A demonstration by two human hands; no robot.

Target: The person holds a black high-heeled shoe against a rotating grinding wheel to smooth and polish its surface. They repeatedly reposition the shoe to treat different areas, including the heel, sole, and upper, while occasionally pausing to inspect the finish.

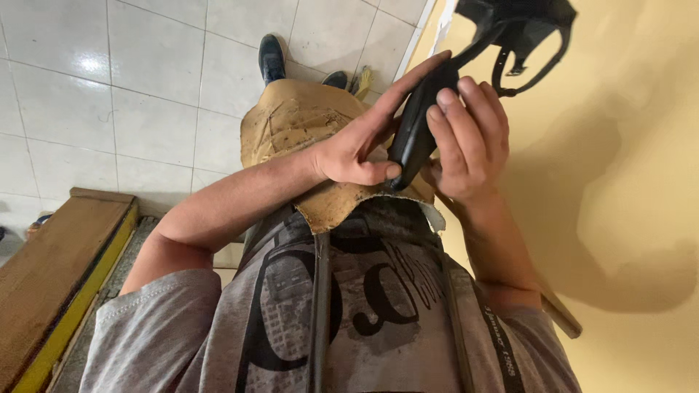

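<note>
Object: smooth black leather piece [411,135], curved, with straps, upper centre of the frame.
Left hand [357,149]: your grip pinches its lower edge, forefinger stretched along it.
Right hand [466,142]: your fingers wrap its back.
Apron [291,127]: tan, scuffed leather.

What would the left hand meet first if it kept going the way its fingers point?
The left hand points up-right along the black leather piece it holds; straight on, it would probably meet the black straps by the yellow wall, though depth is unclear.
</note>
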